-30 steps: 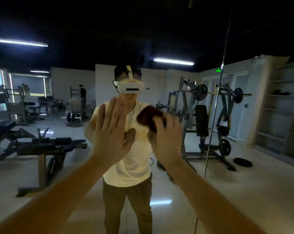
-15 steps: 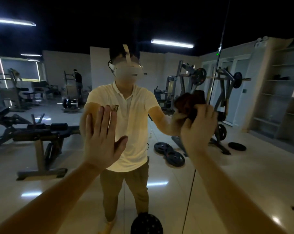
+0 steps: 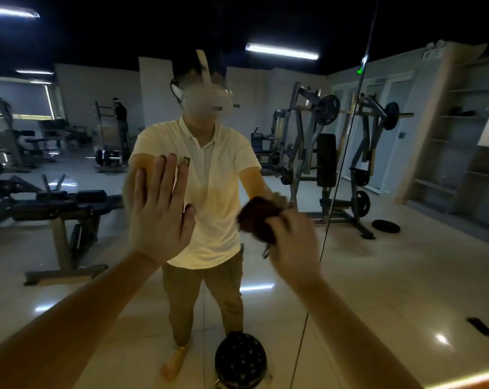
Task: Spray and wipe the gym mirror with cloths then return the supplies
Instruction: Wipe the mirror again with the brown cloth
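The gym mirror [image 3: 406, 262] fills the whole view and reflects me in a pale shirt and a headset. My left hand [image 3: 159, 211] lies flat on the glass with its fingers straight and pointing up. To its right, my right hand [image 3: 293, 248] grips a bunched dark red cloth [image 3: 257, 217] and holds it against the mirror at chest height. A thin vertical seam [image 3: 347, 141] between two mirror panels runs just right of the cloth. No spray bottle is in view.
The glass reflects weight benches at the left, a plate-loaded machine at the right and shelving at the far right. A dark round object [image 3: 240, 360] sits at the foot of the mirror below my hands.
My right hand swept the cloth right and up to the seam, then came back down and left. My left hand stayed flat on the glass, while the view tilted downward.
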The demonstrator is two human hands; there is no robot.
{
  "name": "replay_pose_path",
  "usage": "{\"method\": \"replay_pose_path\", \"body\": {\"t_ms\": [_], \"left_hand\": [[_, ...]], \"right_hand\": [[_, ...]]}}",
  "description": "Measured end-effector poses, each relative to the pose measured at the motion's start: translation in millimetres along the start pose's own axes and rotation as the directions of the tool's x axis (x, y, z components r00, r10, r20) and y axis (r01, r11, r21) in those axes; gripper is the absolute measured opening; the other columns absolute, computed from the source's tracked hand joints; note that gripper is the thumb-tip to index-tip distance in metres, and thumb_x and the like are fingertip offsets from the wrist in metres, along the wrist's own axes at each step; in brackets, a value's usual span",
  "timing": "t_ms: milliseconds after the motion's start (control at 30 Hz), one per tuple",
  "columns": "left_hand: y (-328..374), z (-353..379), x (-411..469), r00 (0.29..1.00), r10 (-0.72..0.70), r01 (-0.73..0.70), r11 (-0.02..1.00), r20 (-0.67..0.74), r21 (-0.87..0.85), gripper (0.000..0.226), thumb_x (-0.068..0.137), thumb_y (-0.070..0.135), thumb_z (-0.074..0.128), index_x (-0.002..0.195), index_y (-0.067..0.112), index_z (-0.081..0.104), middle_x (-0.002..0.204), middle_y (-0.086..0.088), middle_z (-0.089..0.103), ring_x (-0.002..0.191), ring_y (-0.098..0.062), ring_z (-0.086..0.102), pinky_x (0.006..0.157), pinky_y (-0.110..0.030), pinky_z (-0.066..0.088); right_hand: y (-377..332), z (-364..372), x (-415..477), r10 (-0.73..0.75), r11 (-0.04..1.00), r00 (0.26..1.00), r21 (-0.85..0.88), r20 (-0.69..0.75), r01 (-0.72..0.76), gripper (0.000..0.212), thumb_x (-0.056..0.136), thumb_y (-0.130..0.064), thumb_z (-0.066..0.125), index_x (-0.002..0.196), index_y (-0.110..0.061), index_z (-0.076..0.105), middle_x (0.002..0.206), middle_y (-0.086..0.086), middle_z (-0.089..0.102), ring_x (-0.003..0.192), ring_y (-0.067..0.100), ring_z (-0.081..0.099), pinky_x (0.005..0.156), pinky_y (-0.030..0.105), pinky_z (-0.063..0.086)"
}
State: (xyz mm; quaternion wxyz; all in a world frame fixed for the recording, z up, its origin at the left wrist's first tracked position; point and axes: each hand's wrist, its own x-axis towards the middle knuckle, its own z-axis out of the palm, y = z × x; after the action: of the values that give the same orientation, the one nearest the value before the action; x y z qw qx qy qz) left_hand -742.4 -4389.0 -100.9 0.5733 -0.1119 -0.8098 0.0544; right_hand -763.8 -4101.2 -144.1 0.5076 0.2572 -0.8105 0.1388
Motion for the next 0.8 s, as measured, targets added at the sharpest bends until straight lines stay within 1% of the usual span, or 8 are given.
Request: {"method": "replay_pose_path", "body": {"t_ms": [133, 300, 367, 433, 533, 633, 700, 800], "left_hand": [[2, 0, 0, 1.000, -0.006, 0.006, 1.000, -0.003, 0.013, 0.073, 0.104, 0.038, 0.037, 0.163, -0.002, 0.020, 0.171, -0.025, 0.011, 0.159, -0.042, 0.010, 0.124, -0.068, 0.014], [4, -2, 1, 0.999, -0.021, 0.021, 1.000, 0.030, 0.002, 0.072, 0.105, 0.038, 0.034, 0.163, -0.001, 0.018, 0.171, -0.024, 0.008, 0.159, -0.042, 0.007, 0.125, -0.067, 0.010], [3, -3, 0, 0.999, -0.009, 0.009, 1.000, 0.037, -0.006, 0.072, 0.106, 0.037, 0.036, 0.163, -0.002, 0.017, 0.171, -0.024, 0.007, 0.159, -0.042, 0.007, 0.125, -0.067, 0.010], [2, -5, -1, 0.999, -0.003, 0.004, 1.000, 0.039, -0.012, 0.073, 0.106, 0.037, 0.038, 0.163, -0.001, 0.015, 0.172, -0.023, 0.005, 0.159, -0.042, 0.007, 0.125, -0.067, 0.011], [2, -4, -2, 0.999, -0.021, 0.021, 1.000, 0.047, 0.001, 0.073, 0.107, 0.039, 0.038, 0.164, 0.001, 0.012, 0.172, -0.022, 0.005, 0.160, -0.041, 0.007, 0.125, -0.066, 0.012], [9, -3, -5, 0.996, -0.075, 0.074, 0.997, 0.041, 0.012, 0.072, 0.107, 0.037, 0.039, 0.164, 0.000, 0.015, 0.171, -0.024, 0.009, 0.159, -0.041, 0.008, 0.125, -0.066, 0.013], [21, -4, -12, 0.992, -0.123, 0.123, 0.992, 0.037, -0.002, 0.075, 0.105, 0.036, 0.048, 0.162, -0.003, 0.019, 0.170, -0.026, 0.010, 0.159, -0.042, 0.008, 0.126, -0.065, 0.011], [43, -1, -42, 0.992, -0.094, 0.096, 0.995, 0.086, -0.021, 0.085, 0.101, 0.043, 0.059, 0.160, -0.006, 0.023, 0.169, -0.029, 0.012, 0.158, -0.045, 0.009, 0.126, -0.065, 0.012]], "right_hand": [[52, -22, -3, 0.509, 0.860, 0.852, 0.104, -0.121, -0.499, 0.044, 0.082, 0.000, 0.067, 0.121, -0.010, 0.050, 0.121, 0.024, 0.053, 0.096, 0.037, 0.062, 0.075, 0.037, 0.049], [-15, 14, -17, 0.692, 0.708, 0.717, 0.266, -0.081, -0.654, 0.040, 0.094, -0.004, 0.059, 0.131, -0.011, 0.044, 0.126, 0.020, 0.051, 0.098, 0.026, 0.059, 0.072, 0.031, 0.050], [-59, 31, -23, 0.686, 0.693, 0.727, 0.331, -0.031, -0.640, 0.044, 0.091, 0.000, 0.061, 0.130, -0.011, 0.046, 0.127, 0.015, 0.049, 0.096, 0.018, 0.055, 0.071, 0.029, 0.053], [-97, 42, -30, 0.604, 0.733, 0.796, 0.373, 0.028, -0.569, 0.047, 0.088, -0.002, 0.065, 0.128, -0.015, 0.046, 0.126, 0.010, 0.047, 0.094, 0.017, 0.056, 0.071, 0.028, 0.056], [-117, 56, -53, 0.297, 0.877, 0.940, 0.342, 0.165, -0.337, 0.051, 0.084, -0.012, 0.075, 0.127, -0.019, 0.047, 0.128, 0.011, 0.050, 0.100, 0.021, 0.062, 0.081, 0.029, 0.059], [-83, 49, -70, 0.006, 0.970, 0.955, 0.229, 0.297, -0.077, 0.050, 0.081, -0.019, 0.078, 0.125, -0.018, 0.055, 0.116, 0.012, 0.057, 0.097, 0.025, 0.064, 0.079, 0.035, 0.060], [-44, 36, -78, 0.042, 0.988, 0.956, 0.131, 0.290, -0.083, 0.035, 0.083, -0.020, 0.069, 0.117, -0.015, 0.062, 0.113, 0.014, 0.060, 0.090, 0.027, 0.064, 0.074, 0.036, 0.059], [22, 14, -96, 0.310, 0.948, 0.930, 0.011, 0.197, -0.319, 0.029, 0.086, -0.013, 0.069, 0.113, -0.014, 0.059, 0.113, 0.015, 0.060, 0.085, 0.026, 0.061, 0.068, 0.041, 0.059]]}}
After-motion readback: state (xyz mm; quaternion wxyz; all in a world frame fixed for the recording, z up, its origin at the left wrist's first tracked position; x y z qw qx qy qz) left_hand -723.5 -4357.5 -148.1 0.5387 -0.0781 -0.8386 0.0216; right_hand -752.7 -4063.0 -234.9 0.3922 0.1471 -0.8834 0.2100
